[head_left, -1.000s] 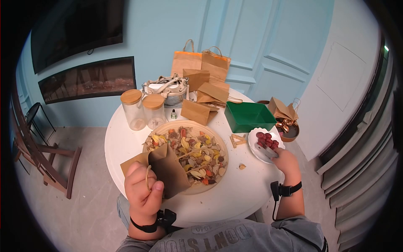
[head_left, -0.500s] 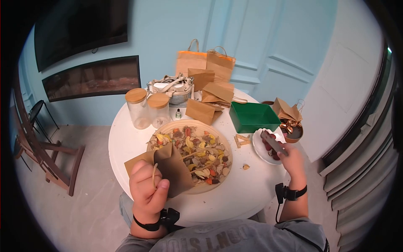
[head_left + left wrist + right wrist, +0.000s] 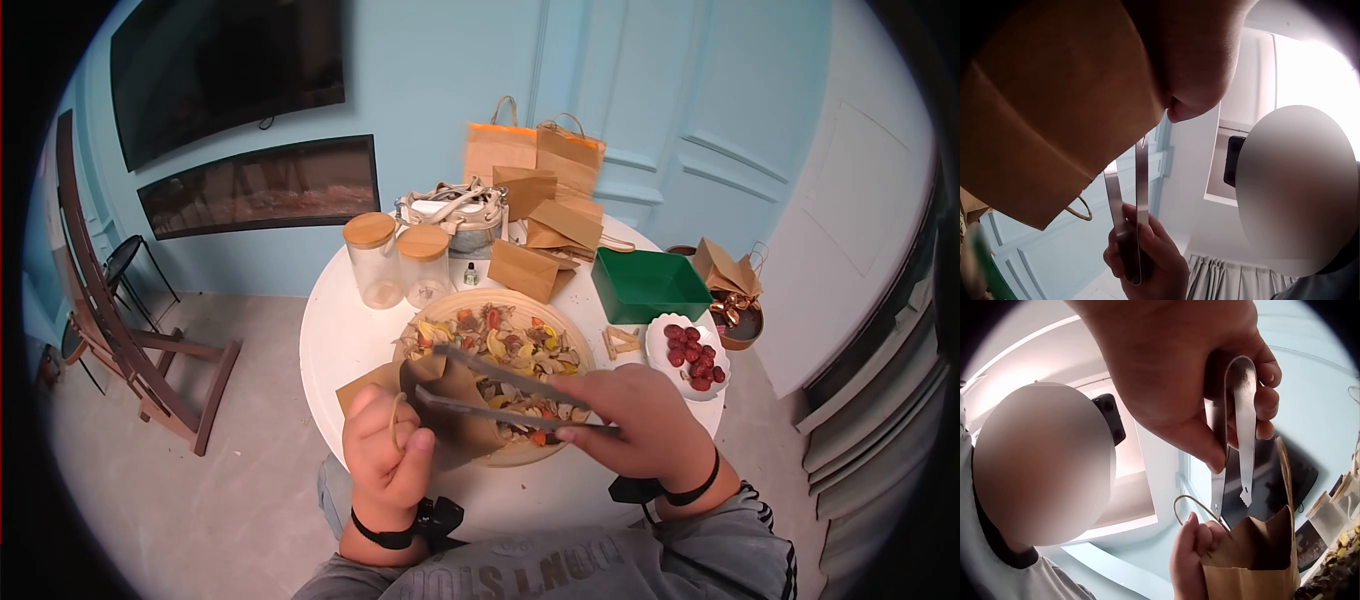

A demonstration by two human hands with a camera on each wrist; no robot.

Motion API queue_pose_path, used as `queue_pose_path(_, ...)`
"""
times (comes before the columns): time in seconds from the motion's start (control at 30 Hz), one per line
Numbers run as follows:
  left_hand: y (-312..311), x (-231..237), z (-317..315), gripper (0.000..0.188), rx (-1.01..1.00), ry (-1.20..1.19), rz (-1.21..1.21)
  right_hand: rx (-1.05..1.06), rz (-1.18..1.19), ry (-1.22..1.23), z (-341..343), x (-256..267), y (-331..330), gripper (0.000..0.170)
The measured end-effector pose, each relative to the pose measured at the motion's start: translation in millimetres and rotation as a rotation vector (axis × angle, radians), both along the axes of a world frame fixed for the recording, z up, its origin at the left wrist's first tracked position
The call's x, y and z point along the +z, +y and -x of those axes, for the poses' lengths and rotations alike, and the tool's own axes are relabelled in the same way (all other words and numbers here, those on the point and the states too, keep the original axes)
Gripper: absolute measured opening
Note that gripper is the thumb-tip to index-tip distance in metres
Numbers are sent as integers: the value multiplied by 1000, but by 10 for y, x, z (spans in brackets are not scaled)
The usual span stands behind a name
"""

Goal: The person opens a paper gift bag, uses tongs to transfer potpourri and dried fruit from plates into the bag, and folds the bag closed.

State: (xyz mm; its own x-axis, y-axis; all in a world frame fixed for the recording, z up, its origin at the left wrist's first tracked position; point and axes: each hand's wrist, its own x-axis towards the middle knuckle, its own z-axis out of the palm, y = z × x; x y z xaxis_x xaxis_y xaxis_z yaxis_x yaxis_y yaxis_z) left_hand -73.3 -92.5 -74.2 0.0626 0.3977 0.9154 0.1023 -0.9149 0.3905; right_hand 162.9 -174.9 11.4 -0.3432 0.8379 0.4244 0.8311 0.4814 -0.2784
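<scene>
My left hand (image 3: 385,445) grips a small brown paper bag (image 3: 465,425) at its rim, with the twisted handle loop by its fingers. The bag stands open-mouthed over the near left edge of the potpourri tray. In my right hand (image 3: 645,425) are metal tongs (image 3: 1245,419), pinched between thumb and fingers. Their toothed tips point down at the bag's mouth, spread apart, with nothing between them in the right wrist view. Dark red dried dates (image 3: 695,355) lie on a white scalloped plate (image 3: 656,335) right of the tray.
A round tray (image 3: 590,335) holds dried petals and leaves. Behind it stand wooden-lidded jars (image 3: 423,270), a small bottle (image 3: 471,274), a handbag (image 3: 455,215) and several paper bags (image 3: 525,270). A green box (image 3: 650,290) and wooden pieces (image 3: 621,342) are on the right of the white table (image 3: 330,330).
My right hand has lifted the tongs off the plate of dates and swung left to the bag's mouth. The left hand keeps its grip on the bag; the head view has shifted.
</scene>
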Motion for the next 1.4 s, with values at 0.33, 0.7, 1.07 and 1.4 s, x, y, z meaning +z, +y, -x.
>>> queue_pose_path(0.33, 52, -62, 1, 26, 102, -119, 108, -413, -175, 295, -359, -559, 566, 42)
queue_pose_path(0.7, -1, -96, -31, 30, 184, -229, 199, -237, 16, 50, -514, -931, 783, 33)
queue_pose_path(1.07, -177, -2, -26, 43, 476, -534, -64, 514, -4, 118, 520, -567, 636, 84)
queue_pose_path(1.4, -159, -102, -52, 44, 455, -627, -24, 708, 155, 205, 809, -617, 663, 67)
